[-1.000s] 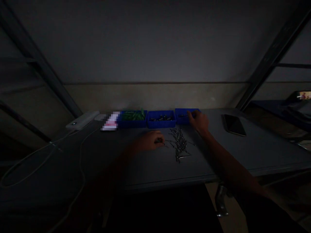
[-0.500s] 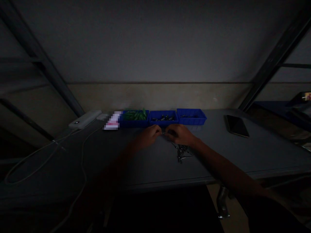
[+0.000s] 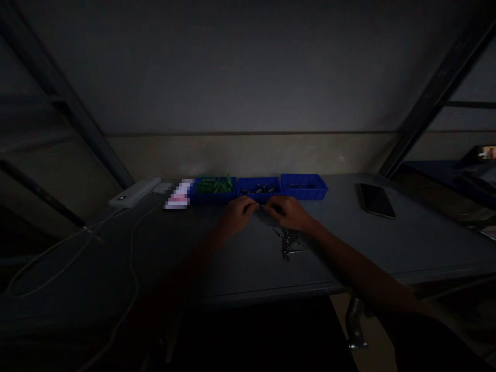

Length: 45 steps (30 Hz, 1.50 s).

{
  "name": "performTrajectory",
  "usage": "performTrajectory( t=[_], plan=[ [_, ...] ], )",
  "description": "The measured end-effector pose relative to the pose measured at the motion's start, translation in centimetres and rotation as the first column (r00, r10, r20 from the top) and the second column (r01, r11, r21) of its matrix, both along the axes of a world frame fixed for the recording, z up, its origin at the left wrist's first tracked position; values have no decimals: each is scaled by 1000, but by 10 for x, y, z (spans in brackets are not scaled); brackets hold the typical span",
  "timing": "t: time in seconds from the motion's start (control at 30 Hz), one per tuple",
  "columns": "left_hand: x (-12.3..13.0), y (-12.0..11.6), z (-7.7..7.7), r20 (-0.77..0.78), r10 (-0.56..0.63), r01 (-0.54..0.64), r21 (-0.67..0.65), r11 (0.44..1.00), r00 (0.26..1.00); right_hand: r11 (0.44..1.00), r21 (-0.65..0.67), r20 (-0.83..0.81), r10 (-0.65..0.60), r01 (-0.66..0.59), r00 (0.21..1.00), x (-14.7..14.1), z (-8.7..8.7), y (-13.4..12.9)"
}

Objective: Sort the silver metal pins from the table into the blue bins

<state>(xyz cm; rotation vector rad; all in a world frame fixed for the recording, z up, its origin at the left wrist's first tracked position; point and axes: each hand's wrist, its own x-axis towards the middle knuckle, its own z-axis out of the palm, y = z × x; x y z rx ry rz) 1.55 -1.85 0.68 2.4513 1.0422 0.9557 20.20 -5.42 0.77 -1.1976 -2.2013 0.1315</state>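
My left hand (image 3: 239, 212) and my right hand (image 3: 287, 211) meet fingertip to fingertip above the table, both closed in a pinch. Between them runs a small thin metal part (image 3: 261, 206), too small and dark to name more exactly. Below my right hand lies a loose pile of slim metal pieces (image 3: 289, 242). Just beyond the hands stands a blue bin (image 3: 259, 197) with short metal pieces in it. To its left, another blue bin (image 3: 213, 198) holds green pieces (image 3: 215, 184). The right-hand blue bin (image 3: 306, 193) contains a few thin pieces.
A smartphone (image 3: 375, 200) lies on the grey table (image 3: 240, 274) at the right. A white device (image 3: 135, 192) with a cable (image 3: 132, 253) rests at the left, near a pixelated card (image 3: 179, 194). Metal uprights (image 3: 422, 93) and a wall (image 3: 251, 77) bound the back.
Both hands stay pinched together at nearly the same spot, with the fingers slightly shifted and the right hand a little higher. The pile and bins look the same.
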Motion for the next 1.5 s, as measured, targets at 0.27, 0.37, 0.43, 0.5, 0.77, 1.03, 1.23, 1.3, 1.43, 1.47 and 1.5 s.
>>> performTrajectory(
  t=[0.27,0.37,0.43,0.5,0.77,1.03,1.23,1.3,1.43,1.47,1.5],
  plan=[
    [7,-11,-9,-237,-131,110,-99,989,963,936,47,-40,-346,348,937,25,10,9],
    [10,-18,-8,-311,-220,197,-105,975,925,796,48,-122,-595,603,795,45,7,18],
    [11,-21,-7,-319,-240,216,-110,970,917,728,17,-165,-674,685,720,55,4,23],
    [13,-23,-9,-328,-235,210,-109,972,915,730,-16,-189,-673,683,715,58,2,24],
    [12,-9,-18,-206,-49,25,-114,993,977,986,-121,-1,-115,114,993,17,4,8],
    [3,3,-12,5,36,-35,-119,992,999,994,-100,51,-44,49,998,5,-4,7],
    [3,3,-14,63,31,-24,-114,993,998,999,-37,98,-30,34,995,5,-3,7],
    [4,2,-14,73,37,-27,-125,992,997,1000,-22,110,-16,19,994,5,-2,7],
    [6,0,-15,97,30,-17,-135,991,995,998,-10,129,-53,55,990,6,0,7],
    [7,0,-15,100,25,-11,-131,991,995,997,-12,132,-70,72,989,6,1,6],
    [8,0,-15,100,22,-10,-123,992,995,996,-13,134,-85,87,987,5,2,6]
  ],
)
